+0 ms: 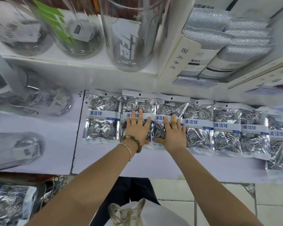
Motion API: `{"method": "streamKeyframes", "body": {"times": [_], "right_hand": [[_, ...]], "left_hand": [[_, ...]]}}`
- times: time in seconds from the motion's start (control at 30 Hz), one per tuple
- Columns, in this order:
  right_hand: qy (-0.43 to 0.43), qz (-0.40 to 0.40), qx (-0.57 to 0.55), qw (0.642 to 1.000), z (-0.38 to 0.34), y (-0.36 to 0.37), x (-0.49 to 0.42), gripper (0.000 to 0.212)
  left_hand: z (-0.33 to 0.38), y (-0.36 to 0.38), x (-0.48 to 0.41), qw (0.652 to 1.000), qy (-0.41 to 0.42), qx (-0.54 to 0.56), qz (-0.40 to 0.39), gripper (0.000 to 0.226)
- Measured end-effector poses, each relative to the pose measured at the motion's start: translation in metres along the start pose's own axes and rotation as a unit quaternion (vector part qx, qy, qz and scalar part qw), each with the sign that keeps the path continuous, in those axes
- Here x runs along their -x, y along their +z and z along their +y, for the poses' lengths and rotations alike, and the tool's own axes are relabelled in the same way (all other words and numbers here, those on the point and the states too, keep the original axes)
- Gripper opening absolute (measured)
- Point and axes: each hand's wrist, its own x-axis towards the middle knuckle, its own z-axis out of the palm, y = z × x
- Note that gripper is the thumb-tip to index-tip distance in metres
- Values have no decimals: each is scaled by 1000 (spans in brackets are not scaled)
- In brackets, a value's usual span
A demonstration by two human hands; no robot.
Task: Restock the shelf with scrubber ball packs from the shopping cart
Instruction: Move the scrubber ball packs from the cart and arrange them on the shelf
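While both hands lie flat on the row of scrubber ball packs, the step is judged to be levelling and aligning.

The left hand is spread, fingers straight, and pressed on 1 pack; nothing is grasped. The right hand, just beside it, is likewise flat and released on the neighbouring pack.

1 further pack lies left of the left hand. About 4 more overlap in sequence right of the right hand, the last blurred. All rest on the shelf. More stock is seen in the shopping cart, below and left of the left forearm.

Recommended:
- Pressure is kept light and even, so the foil is not creased.
- Packs are slid, not lifted, until the top edges line up beyond the fingertips.
- Overlap under the 2 palms is matched to that on the right.

Risk noted: neighbouring packs may be dragged along.
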Motion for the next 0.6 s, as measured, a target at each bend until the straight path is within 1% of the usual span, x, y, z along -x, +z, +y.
{"method": "streamKeyframes", "body": {"times": [0.17,0.27,0.37,0.5,0.53,0.6], "right_hand": [[-3,-19,-31,999,1,-6,2,96],[-5,-15,-46,999,2,-17,6,84],[-10,24,-83,996,4,-28,19,75],[-47,48,-125,990,0,-36,43,62],[-62,56,-139,987,-3,-38,48,59],[-99,75,-162,979,-11,-41,59,53]], "left_hand": [[-6,4,3,999,12,8,28,102],[-9,3,10,999,15,19,40,101],[-9,-2,21,993,-2,98,73,83],[-4,-15,50,967,-26,195,164,43],[-4,-17,60,958,-31,211,189,37],[-7,-18,78,942,-52,242,227,32]]}}
